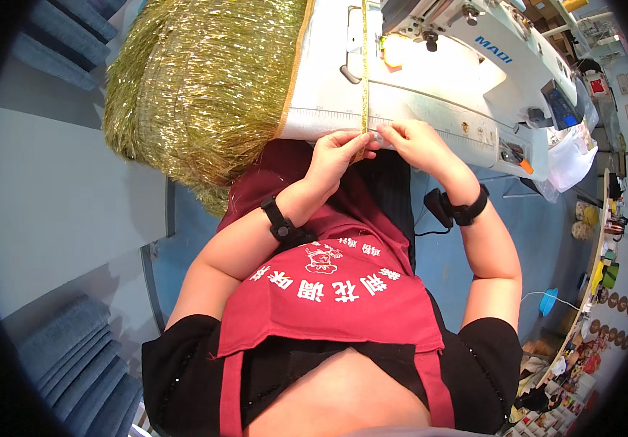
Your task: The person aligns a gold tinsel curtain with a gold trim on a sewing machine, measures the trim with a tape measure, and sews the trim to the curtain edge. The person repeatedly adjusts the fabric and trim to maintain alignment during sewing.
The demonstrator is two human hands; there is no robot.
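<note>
A narrow gold trim strip [364, 73] runs straight down across the white sewing machine bed to its near edge. My left hand [332, 160] is closed in a pinch on the strip's near end. Close beside it on the right, my right hand [420, 146] is also closed, its thumb and forefinger pressed together at the bed's edge. A small pale bit shows at those fingertips, too small to name. Left of the strip, a big heap of glittering gold-green tinsel fringe fabric [197, 87] covers the bed and hangs over the near edge.
The sewing machine's arm and head [467, 29] stand over the bed at the far right. A small tray [514, 156] with an orange-handled tool is set in the bed's right end, near a white plastic bag [572, 156]. Folded grey-blue fabric [81, 357] lies at the left.
</note>
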